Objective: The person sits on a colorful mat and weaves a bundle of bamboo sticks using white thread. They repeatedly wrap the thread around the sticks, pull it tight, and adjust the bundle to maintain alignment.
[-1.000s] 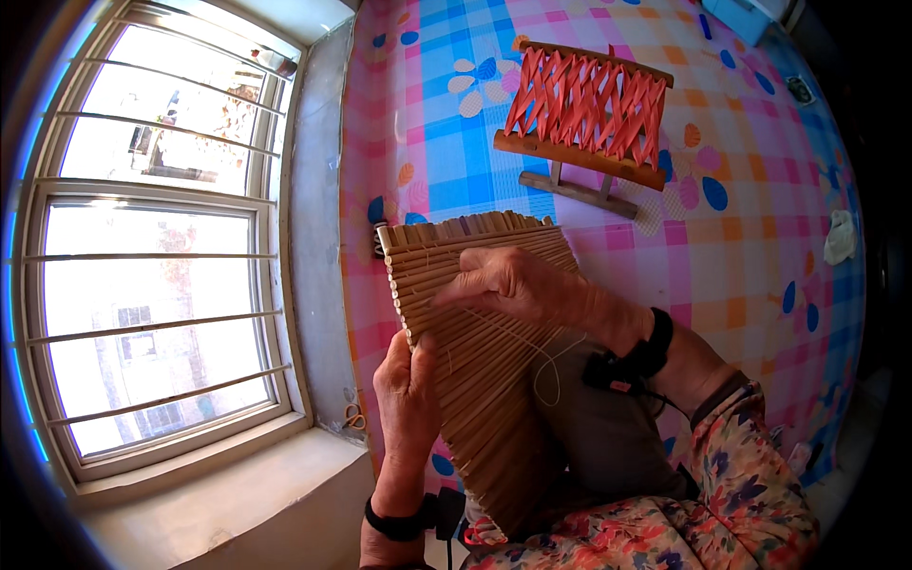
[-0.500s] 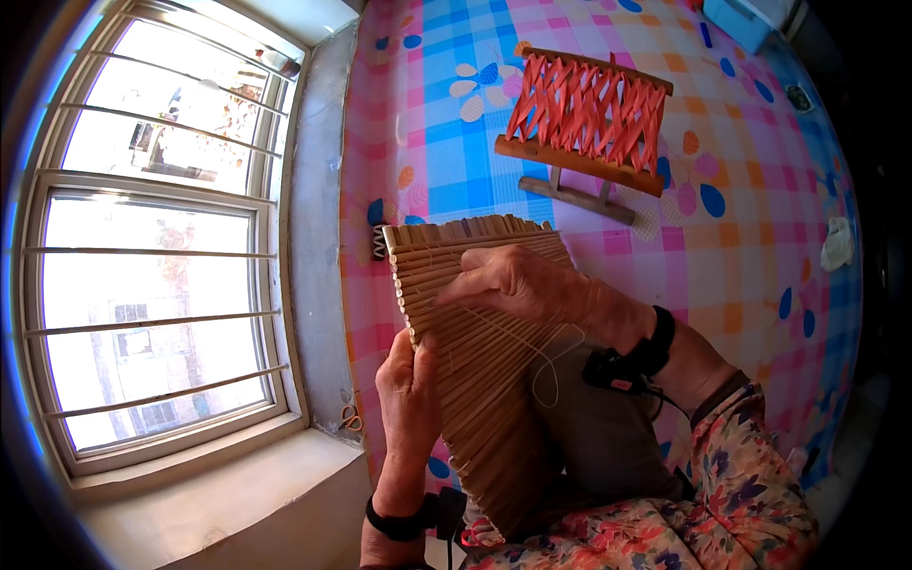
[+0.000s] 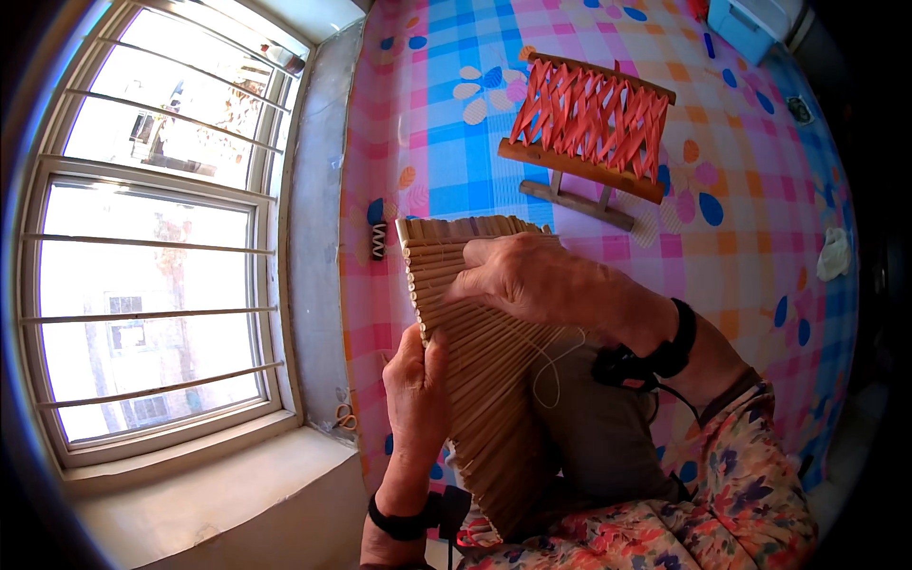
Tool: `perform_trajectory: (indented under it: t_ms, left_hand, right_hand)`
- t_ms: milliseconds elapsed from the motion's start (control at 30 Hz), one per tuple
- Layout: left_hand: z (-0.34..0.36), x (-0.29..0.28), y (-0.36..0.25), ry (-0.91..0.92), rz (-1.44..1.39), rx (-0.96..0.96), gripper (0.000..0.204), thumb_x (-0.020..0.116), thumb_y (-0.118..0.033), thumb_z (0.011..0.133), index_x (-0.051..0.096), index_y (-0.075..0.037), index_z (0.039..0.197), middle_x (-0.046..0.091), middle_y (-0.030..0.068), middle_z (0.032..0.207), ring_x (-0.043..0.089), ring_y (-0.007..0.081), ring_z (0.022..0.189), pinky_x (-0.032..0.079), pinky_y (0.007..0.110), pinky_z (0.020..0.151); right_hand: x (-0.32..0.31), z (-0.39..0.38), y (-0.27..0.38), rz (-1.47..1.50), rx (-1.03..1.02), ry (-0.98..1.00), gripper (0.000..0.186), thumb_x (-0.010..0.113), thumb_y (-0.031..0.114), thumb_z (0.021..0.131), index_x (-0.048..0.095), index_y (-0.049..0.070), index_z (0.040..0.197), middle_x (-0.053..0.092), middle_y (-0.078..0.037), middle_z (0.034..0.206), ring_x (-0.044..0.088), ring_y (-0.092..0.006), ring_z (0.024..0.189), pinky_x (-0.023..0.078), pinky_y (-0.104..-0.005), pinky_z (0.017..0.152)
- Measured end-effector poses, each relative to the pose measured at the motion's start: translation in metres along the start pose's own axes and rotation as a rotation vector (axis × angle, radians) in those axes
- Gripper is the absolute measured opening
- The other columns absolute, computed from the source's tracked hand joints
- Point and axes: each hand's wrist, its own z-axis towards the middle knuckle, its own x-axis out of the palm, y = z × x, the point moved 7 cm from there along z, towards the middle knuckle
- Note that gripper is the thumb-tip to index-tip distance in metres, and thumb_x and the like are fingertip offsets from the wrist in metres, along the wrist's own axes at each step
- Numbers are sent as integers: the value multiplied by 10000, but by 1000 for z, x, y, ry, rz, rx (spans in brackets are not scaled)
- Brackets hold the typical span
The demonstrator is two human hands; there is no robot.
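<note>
A mat of thin pale stalks laid side by side rests tilted across my lap, its cut stalk ends lined up along the left edge. My left hand is closed on that edge, thumb on top and the fingers hidden beneath. Over the upper part of the mat is my right hand, thumb and forefinger drawn together at the stalks near the left edge. What sits between those fingertips is too small and blurred to tell. A pale thread runs out from under the right hand and hangs in a loose loop beside my knee.
A wooden folding stool with red webbing stands ahead on the checked floor covering. Scissors lie by the window ledge at left. A white crumpled item is at right, a blue box far right.
The mat's upper left corner and my left hand have shifted slightly right. My right hand stays over the same part of the mat, its fingertips a little further right.
</note>
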Motion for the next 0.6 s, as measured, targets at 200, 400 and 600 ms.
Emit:
perform_trajectory:
  t_ms: [200, 400, 600]
  left_hand:
    - [-5, 11, -22, 41, 208, 48, 239, 516, -173, 955, 586, 9, 1093, 619, 219, 822, 606, 314, 692, 477, 381, 657]
    - [-31, 38, -57, 101, 242, 324, 151, 549, -150, 911, 545, -14, 976, 616, 212, 803, 610, 410, 717, 482, 463, 624]
    - [-94, 61, -95, 109, 339, 623, 155, 593, -149, 879, 486, -37, 868, 597, 141, 706, 618, 333, 627, 490, 427, 513]
  right_hand:
    - [-18, -7, 22, -205, 47, 67, 121, 586, 83, 839, 654, 51, 934, 599, -138, 844, 618, -333, 811, 488, -407, 686]
    - [-57, -52, 55, -153, 184, 12, 116, 586, 112, 855, 632, 15, 898, 620, -161, 855, 619, -354, 832, 493, -418, 716]
    - [-75, -129, 115, 58, 604, -111, 127, 607, 48, 876, 636, -20, 979, 637, -146, 851, 622, -216, 784, 483, -316, 713]
